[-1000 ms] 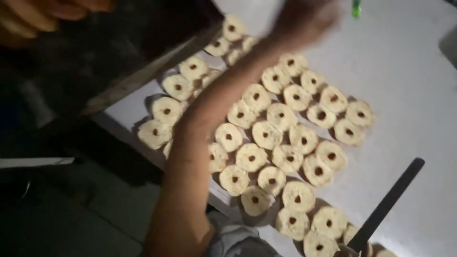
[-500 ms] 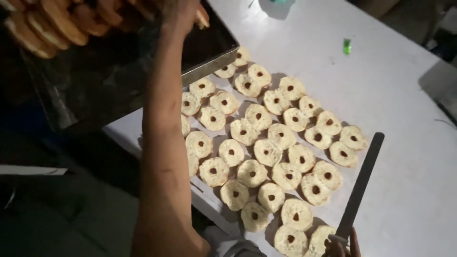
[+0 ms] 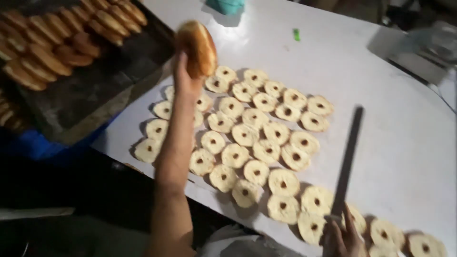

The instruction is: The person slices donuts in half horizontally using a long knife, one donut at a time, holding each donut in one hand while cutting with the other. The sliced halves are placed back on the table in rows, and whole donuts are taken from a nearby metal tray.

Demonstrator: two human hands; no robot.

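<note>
My left hand (image 3: 184,78) is raised over the white table (image 3: 395,123) and grips a whole browned bun (image 3: 198,47) on edge. Below it lie several pale cut bun halves (image 3: 253,143) with small centre holes, laid in rows cut side up. My right hand (image 3: 342,235) sits at the bottom edge, gripping the handle of a long dark knife (image 3: 349,157) whose blade points away over the table, to the right of the rows.
A dark baking tray (image 3: 95,81) at the upper left carries rows of browned buns (image 3: 43,43). A teal object (image 3: 226,5) and a small green item (image 3: 296,34) lie at the far side. A grey device (image 3: 428,47) stands at the upper right.
My left hand has come back from the tray with a browned bun and now holds it above the rows. The knife in my right hand stays much as it was.
</note>
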